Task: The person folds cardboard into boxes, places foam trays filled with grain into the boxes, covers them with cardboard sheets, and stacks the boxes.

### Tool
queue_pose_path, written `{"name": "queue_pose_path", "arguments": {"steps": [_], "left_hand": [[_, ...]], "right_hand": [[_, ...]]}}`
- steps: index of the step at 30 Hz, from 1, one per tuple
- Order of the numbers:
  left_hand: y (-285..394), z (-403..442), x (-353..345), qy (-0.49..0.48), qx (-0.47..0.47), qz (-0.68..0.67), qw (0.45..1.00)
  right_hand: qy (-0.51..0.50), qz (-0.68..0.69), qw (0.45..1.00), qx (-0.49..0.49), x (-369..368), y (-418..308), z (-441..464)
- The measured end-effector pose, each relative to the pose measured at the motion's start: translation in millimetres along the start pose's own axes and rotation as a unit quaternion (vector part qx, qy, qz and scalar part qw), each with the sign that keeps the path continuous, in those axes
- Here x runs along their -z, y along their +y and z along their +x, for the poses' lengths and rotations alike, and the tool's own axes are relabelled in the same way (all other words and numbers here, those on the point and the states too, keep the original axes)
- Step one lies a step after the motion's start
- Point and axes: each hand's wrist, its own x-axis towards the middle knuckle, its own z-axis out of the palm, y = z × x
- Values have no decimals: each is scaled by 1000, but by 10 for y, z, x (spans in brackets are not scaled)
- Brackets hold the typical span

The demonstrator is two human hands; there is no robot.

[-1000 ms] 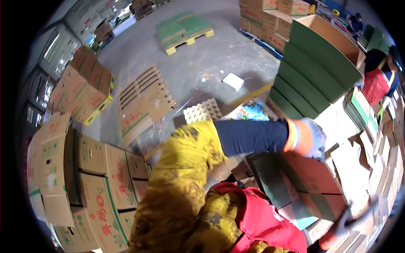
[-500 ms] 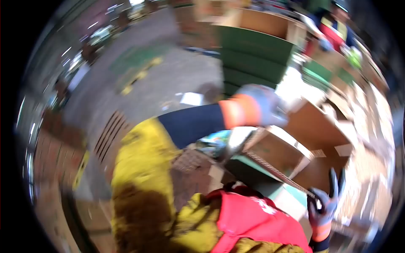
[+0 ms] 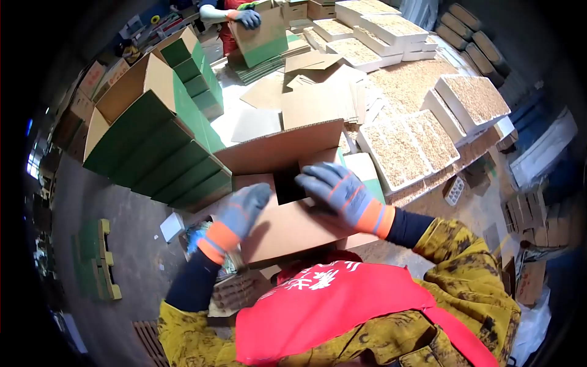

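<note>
In front of my body stands an open cardboard box, brown with green on its side. Its far flap stands up, and a dark gap shows into the inside. At the box's left side is my left hand, in a grey and orange glove, its fingers stretched out against the cardboard. My right hand, gloved alike, lies over the right part of the box with its fingers extended and holding nothing. Part of the near flap is hidden beneath it.
Stacked green-and-brown boxes stand at the left. Flat cardboard sheets lie on the table beyond. White trays of pale grainy material fill the right. A co-worker's gloved hand holds a carton at the back.
My view has swung toward the table with the trays. My left hand has come back from beyond the box to its left side; my right hand has moved from the box's edge onto its top.
</note>
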Motion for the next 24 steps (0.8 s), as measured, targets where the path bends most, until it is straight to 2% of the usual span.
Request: {"name": "queue_pose_path", "arguments": {"steps": [1, 2, 4, 6, 7, 8, 9, 10, 11, 12, 13, 14, 15, 16, 18, 19, 20, 21, 22, 23, 24], "left_hand": [[25, -63, -129, 93, -125, 261, 953], [342, -49, -266, 112, 86, 202, 969], [512, -67, -391, 200, 44, 237, 950], [673, -87, -316, 312, 52, 292, 902], [557, -145, -340, 387, 42, 302, 870], [439, -138, -333, 465, 29, 312, 828], [546, -98, -234, 445, 77, 273, 850], [359, -108, -297, 400, 127, 321, 849], [258, -152, -281, 306, 238, 227, 894], [203, -161, -257, 207, 343, 123, 908], [191, -142, -211, 217, 322, 214, 897], [140, -194, -211, 199, 275, 285, 896], [292, -196, -213, 245, 237, 247, 907], [510, -160, -143, 287, 190, 209, 915], [810, -107, -13, 320, 42, 232, 918], [668, -32, -47, 414, -34, 148, 897], [499, 13, -147, 469, -85, -212, 853], [-125, -105, -237, 520, -19, -88, 849], [-468, -197, -240, 514, 23, -93, 852], [-809, -291, -243, 506, 66, -98, 854], [-905, -359, -228, 438, 92, -230, 864]], "right_hand": [[28, -91, 993, 70, 99, -75, 70], [70, -102, 989, 78, 208, -83, 215], [137, -115, 984, 15, 412, 5, 503], [150, -40, 988, -8, 289, 218, 569], [95, -90, 990, 54, 297, 206, 423], [-35, -81, 996, -34, 309, 56, 258], [-84, 10, 996, -2, 272, -12, 55], [-135, 106, 985, 25, 210, -14, -137], [-91, 235, 968, 3, 167, 78, -224], [-49, 356, 933, -16, 153, 194, -280], [61, 373, 905, -196, 160, 258, -368], [105, 429, 840, -314, 144, 451, -360], [173, 483, 750, -418, 129, 643, -351], [116, 496, 697, -506, 58, 796, -455], [39, 549, 730, -406, -81, 1013, -664], [15, 600, 683, -416, 20, 1049, -654], [57, 607, 677, -412, 416, 686, -393], [52, 574, 726, -376, 530, 680, -366], [48, 537, 771, -339, 628, 703, -365], [53, 457, 848, -264, 698, 523, -352], [55, 370, 908, -188, 677, 305, -369]]}}
